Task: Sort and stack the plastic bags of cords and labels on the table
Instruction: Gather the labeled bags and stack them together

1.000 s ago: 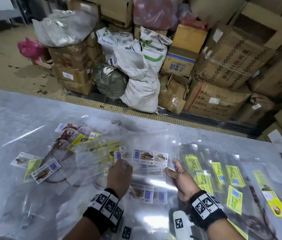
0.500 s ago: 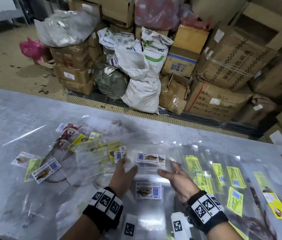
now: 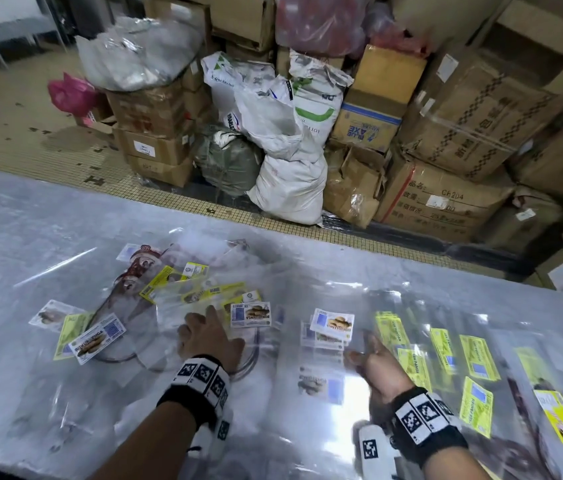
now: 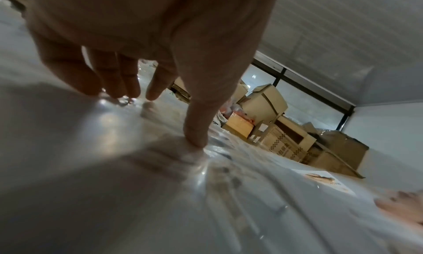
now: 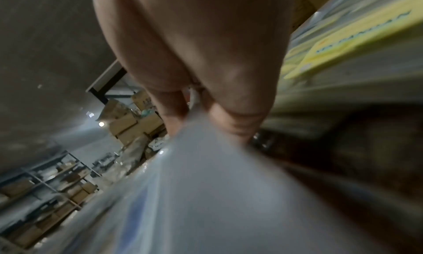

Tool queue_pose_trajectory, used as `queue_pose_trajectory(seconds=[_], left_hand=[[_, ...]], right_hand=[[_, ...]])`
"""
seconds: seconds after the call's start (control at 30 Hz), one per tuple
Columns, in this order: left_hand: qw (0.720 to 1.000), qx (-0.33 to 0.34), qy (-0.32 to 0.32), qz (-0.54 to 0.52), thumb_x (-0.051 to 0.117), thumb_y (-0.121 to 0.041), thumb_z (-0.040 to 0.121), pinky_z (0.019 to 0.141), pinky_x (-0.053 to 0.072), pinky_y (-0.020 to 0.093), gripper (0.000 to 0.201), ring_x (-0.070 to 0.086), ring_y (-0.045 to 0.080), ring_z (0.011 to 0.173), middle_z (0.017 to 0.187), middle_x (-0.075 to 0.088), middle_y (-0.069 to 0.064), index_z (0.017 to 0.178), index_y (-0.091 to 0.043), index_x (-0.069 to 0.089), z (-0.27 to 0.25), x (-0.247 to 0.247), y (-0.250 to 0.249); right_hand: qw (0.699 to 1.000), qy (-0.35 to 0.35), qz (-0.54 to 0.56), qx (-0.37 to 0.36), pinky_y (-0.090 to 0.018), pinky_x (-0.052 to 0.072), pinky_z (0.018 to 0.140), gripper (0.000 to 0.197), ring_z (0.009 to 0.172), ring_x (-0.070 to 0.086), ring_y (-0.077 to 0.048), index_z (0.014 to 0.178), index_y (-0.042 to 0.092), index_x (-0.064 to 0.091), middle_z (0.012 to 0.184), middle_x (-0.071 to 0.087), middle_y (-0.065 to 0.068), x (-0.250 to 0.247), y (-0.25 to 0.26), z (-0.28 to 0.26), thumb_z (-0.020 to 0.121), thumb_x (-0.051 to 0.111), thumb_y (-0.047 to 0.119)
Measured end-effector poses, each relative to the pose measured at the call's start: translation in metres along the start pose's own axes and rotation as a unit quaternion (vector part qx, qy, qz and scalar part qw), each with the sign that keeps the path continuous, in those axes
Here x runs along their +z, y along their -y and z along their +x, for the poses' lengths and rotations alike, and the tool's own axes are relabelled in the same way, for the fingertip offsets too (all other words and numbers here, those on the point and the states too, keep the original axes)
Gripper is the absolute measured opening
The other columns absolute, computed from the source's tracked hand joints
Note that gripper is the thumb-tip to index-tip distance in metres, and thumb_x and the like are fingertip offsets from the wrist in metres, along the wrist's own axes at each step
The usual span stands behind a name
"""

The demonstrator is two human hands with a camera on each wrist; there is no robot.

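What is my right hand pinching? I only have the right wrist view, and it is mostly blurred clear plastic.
Observer: Your right hand pinches the edge of a clear bag at the white-labelled stack, in the middle of the table.
Operator: Where is my left hand?
Observer: The left hand lies flat with its fingers spread on the loose pile of bags to the left of that stack, holding nothing.
Operator: Are any white-labelled bags outside the stack?
Observer: Yes. One white label lies just beside the left thumb, and another white label sits at the pile's left edge.
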State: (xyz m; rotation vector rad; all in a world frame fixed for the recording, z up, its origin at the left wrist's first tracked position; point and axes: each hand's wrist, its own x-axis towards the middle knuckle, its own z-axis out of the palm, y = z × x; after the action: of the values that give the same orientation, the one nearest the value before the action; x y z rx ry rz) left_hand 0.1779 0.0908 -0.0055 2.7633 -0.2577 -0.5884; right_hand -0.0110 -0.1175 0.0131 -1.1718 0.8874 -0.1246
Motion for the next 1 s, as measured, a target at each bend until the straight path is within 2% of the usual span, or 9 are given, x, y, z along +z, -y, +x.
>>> queue_pose_trajectory(seconds=[0.17,0.3,0.37,0.43,0.57,0.7,0.77,0.87,1.0], left_hand=[[0.997,-0.013,0.011,-0.07,0.071,-0.031,0.071,0.097,0.046,0.039,0.071,0.051,0.037,0.119,0.127,0.05,0.016,0.131,-0.013,0.037,0.011,-0.006,0.001],[0.982,0.047,0.044,-0.18,0.08,-0.021,0.071,0.084,0.044,0.029,0.041,0.06,0.029,0.105,0.104,0.064,0.009,0.106,-0.013,0.06,0.011,-0.022,-0.004],[0.956,0.095,0.059,-0.271,0.077,-0.028,0.07,0.075,0.048,0.032,0.026,0.064,0.031,0.087,0.088,0.062,0.007,0.09,-0.02,0.063,0.003,-0.031,-0.011],[0.905,0.122,0.105,-0.395,0.072,-0.013,0.082,0.066,0.054,0.036,0.029,0.067,0.031,0.076,0.094,0.061,0.006,0.108,-0.024,0.063,-0.012,-0.041,-0.02],[0.824,0.241,0.166,-0.485,0.06,0.008,0.09,0.047,0.05,0.024,0.042,0.072,0.025,0.064,0.09,0.071,0.005,0.122,-0.02,0.06,-0.048,-0.076,-0.046],[0.741,0.233,0.227,-0.588,0.065,0.006,0.084,0.043,0.046,0.022,0.043,0.069,0.024,0.058,0.088,0.072,0.009,0.119,-0.018,0.061,-0.061,-0.075,-0.058],[0.755,0.176,0.221,-0.591,0.069,0.003,0.083,0.042,0.044,0.022,0.036,0.066,0.022,0.054,0.081,0.068,0.01,0.113,-0.016,0.062,-0.061,-0.055,-0.059],[0.824,0.087,0.133,-0.544,0.072,0.0,0.083,0.042,0.04,0.022,0.022,0.054,0.017,0.045,0.064,0.056,0.003,0.097,-0.009,0.058,-0.053,-0.021,-0.052],[0.934,0.149,0.007,-0.325,0.069,-0.05,0.066,0.077,0.048,0.035,0.039,0.058,0.021,0.081,0.083,0.061,-0.005,0.1,-0.041,0.052,-0.047,-0.005,-0.037]], right_hand=[[0.999,-0.022,-0.044,0.023,-0.03,0.051,0.089,0.075,0.11,0.063,-0.016,0.156,0.024,0.026,0.142,0.057,-0.006,-0.004,-0.014,0.008,0.094,0.049,-0.012],[0.999,-0.014,-0.039,0.021,-0.033,0.047,0.092,0.075,0.109,0.061,-0.013,0.154,0.026,0.028,0.122,0.06,0.012,-0.002,-0.011,0.006,0.094,0.048,-0.014],[0.999,-0.022,-0.037,0.022,-0.038,0.047,0.098,0.075,0.11,0.061,-0.017,0.153,0.025,0.03,0.129,0.061,0.004,-0.001,-0.01,0.006,0.093,0.051,-0.013],[0.998,-0.032,-0.043,0.03,-0.043,0.044,0.106,0.076,0.117,0.059,-0.023,0.153,0.025,0.03,0.139,0.057,-0.005,-0.002,-0.011,0.008,0.091,0.054,-0.012],[0.998,-0.05,-0.008,0.04,-0.032,0.056,0.076,0.066,0.103,0.063,-0.022,0.143,0.026,0.045,0.131,0.059,-0.006,0.001,-0.008,0.009,0.09,0.057,-0.012],[0.998,-0.042,0.02,0.045,-0.021,0.053,0.05,0.058,0.067,0.069,-0.011,0.131,0.023,0.053,0.104,0.066,-0.004,0.003,0.0,0.003,0.091,0.047,-0.018],[0.999,-0.015,0.036,0.03,-0.022,0.053,0.05,0.065,0.066,0.071,-0.011,0.128,0.035,0.049,0.112,0.066,-0.003,0.005,0.006,-0.003,0.091,0.044,-0.018],[0.998,0.037,0.044,-0.004,-0.036,0.055,0.077,0.06,0.104,0.068,-0.029,0.119,0.034,0.051,0.12,0.066,-0.009,0.01,0.015,-0.009,0.089,0.049,-0.017],[0.991,0.073,0.11,-0.013,-0.043,0.046,0.102,0.064,0.125,0.054,-0.035,0.13,0.023,0.053,0.134,0.057,-0.014,0.017,0.019,-0.01,0.081,0.052,-0.018]])
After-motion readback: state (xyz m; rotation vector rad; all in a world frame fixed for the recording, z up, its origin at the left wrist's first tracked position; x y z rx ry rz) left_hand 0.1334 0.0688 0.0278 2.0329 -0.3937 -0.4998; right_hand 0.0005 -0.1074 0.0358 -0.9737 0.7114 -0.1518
